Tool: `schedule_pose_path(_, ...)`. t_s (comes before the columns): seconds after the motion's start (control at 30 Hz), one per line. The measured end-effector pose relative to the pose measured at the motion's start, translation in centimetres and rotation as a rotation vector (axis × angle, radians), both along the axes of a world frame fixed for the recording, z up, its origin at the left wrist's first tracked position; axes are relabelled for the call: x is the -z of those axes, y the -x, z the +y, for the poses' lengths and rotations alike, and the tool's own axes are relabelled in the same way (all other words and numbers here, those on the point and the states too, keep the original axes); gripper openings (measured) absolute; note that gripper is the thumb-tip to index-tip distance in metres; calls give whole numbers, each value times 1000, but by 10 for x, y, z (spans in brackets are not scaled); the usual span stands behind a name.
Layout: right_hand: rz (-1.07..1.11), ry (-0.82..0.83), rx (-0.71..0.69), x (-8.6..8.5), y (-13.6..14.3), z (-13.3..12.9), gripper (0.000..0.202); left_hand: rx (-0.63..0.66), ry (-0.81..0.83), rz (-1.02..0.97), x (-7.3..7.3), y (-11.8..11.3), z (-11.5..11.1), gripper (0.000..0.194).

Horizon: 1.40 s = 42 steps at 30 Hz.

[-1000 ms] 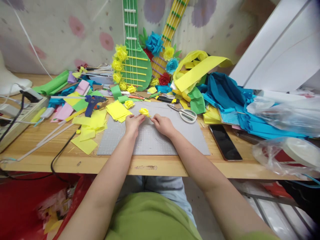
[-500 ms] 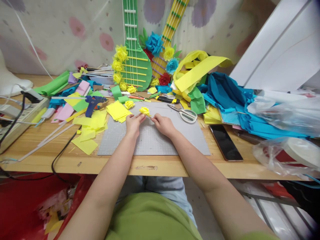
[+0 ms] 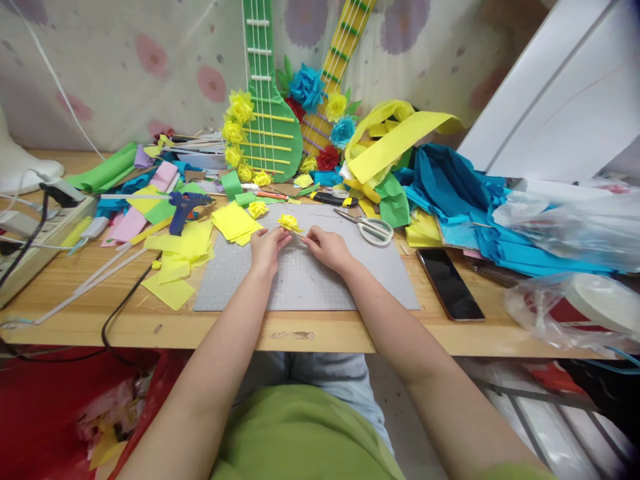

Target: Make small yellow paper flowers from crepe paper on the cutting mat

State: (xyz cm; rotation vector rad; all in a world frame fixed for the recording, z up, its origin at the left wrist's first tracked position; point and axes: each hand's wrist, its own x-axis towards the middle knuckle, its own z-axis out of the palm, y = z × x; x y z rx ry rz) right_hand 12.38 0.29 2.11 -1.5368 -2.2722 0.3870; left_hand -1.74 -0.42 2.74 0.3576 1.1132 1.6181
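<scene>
Only a slight shift of the whole view separates this moment from the earlier frames; both hands keep nearly the same place. The left hand (image 3: 267, 249) pinches the yellow flower (image 3: 289, 221) at its fingertips, over the mat (image 3: 305, 287). The right hand (image 3: 325, 248) has its fingers drawn together just beside the flower; whether they grip anything cannot be told. Scissors (image 3: 379, 231) lie near the right hand, stacked paper (image 3: 235, 222) near the left.

A flower-patterned wall (image 3: 190, 53) stands behind a wooden table (image 3: 325, 330).
</scene>
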Motion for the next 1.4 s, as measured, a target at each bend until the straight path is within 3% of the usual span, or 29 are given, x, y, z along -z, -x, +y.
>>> schedule_pose_path(0.27, -18, 24, -27, -1, 0, 0, 25, -51, 7, 0, 7, 2, 4, 45)
schedule_pose_path(0.77, -66, 9, -36, -2, 4, -2, 27, -126, 8, 11, 7, 1, 4, 45)
schedule_pose_path(1.17, -106, -28, 0, 0, 4, -1, 27, -34, 31, -26, 4, 3, 3, 43)
schedule_pose_path(1.4, -72, -64, 13, 4, 4, 0, 25, -91, -11, -19, 5, 5, 7, 45)
